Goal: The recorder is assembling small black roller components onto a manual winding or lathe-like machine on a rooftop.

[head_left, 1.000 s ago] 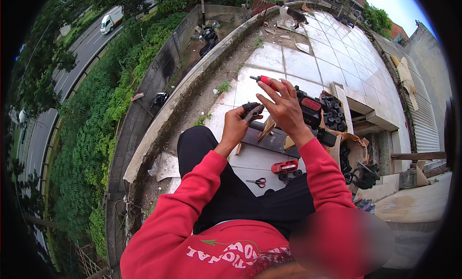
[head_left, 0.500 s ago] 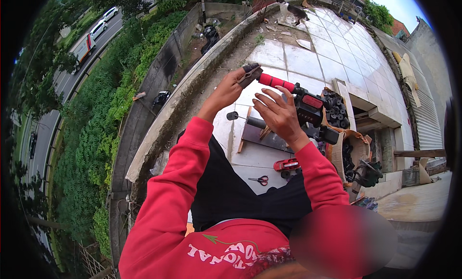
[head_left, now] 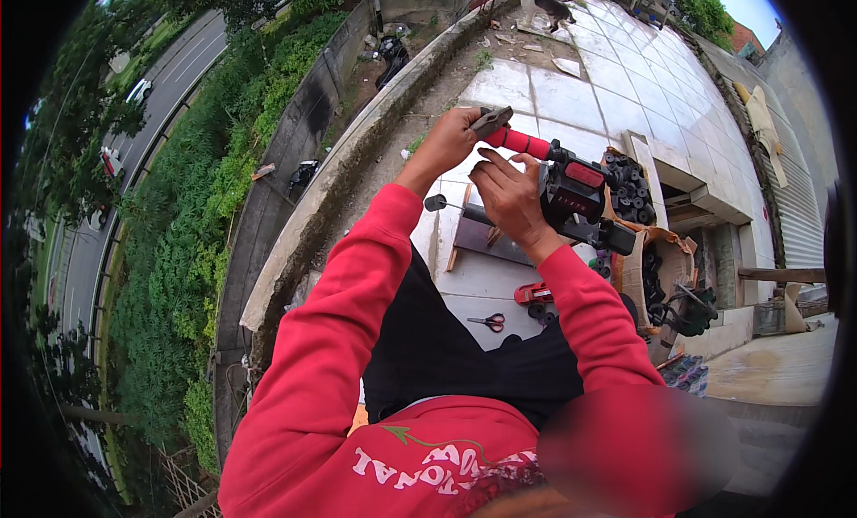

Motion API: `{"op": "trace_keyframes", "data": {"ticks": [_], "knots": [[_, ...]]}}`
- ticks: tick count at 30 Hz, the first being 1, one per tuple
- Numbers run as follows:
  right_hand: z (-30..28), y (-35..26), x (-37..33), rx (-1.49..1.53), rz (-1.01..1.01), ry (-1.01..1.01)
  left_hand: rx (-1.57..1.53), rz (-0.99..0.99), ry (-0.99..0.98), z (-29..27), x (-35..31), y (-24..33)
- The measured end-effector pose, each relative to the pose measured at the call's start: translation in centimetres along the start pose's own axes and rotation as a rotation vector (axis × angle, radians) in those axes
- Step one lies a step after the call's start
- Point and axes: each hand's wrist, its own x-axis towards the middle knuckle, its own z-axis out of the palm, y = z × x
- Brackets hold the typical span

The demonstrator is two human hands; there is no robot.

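Observation:
My left hand (head_left: 453, 143) is closed on a dark, flat piece (head_left: 492, 121), held at the far-left end of a red rod (head_left: 521, 142) with black rings. The rod's other end meets a black and red power tool (head_left: 571, 193) that looks like a cordless drill. My right hand (head_left: 511, 196) is just below the rod and left of the tool, fingers stretched and slightly bent, thumb raised; I see nothing in it. Beneath it lie a dark board (head_left: 500, 244) and a dark cylinder (head_left: 474, 213). A small black cylinder (head_left: 436, 202) sits to the left.
Scissors (head_left: 487, 322) and a red tool (head_left: 534, 293) lie on the tiles before my legs. Boxes of black round parts (head_left: 630, 192) and an open cardboard box (head_left: 680, 250) stand at right. A low concrete wall (head_left: 344, 196) runs along the left. A cat (head_left: 546, 7) is far off.
My left hand and the dark piece have shifted right along with the rod and tool. My right hand has moved slightly left and down, its fingers drawn closer together.

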Motion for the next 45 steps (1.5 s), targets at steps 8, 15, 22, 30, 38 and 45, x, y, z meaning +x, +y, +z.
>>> {"op": "trace_keyframes", "data": {"ticks": [8, 15, 22, 30, 38, 45], "knots": [[-0.3, -0.3, 0.5, -0.104, 0.034, 0.008, 0.033, -0.006, -0.032, -0.3, 0.3, 0.5], [-1.4, -3.7, -7.7, 0.126, -0.093, -0.165, -0.163, -0.188, -0.116, -1.7, -0.7, -0.1], [4.9, -2.6, -28.4, 0.415, 0.430, -1.309, -0.455, -0.472, 0.316, -0.8, -5.4, -3.8], [9.4, -5.0, -36.2, 0.318, 0.391, -1.223, -0.583, -0.343, 0.482, -0.7, -5.0, -2.3], [10.8, -9.1, -37.0, 0.162, 0.332, -1.233, -0.650, -0.368, 0.522, -0.4, -4.8, 0.2], [11.5, -9.2, -37.1, 0.228, 0.324, -1.139, -0.623, -0.354, 0.474, -0.1, -4.7, 1.6]]}}
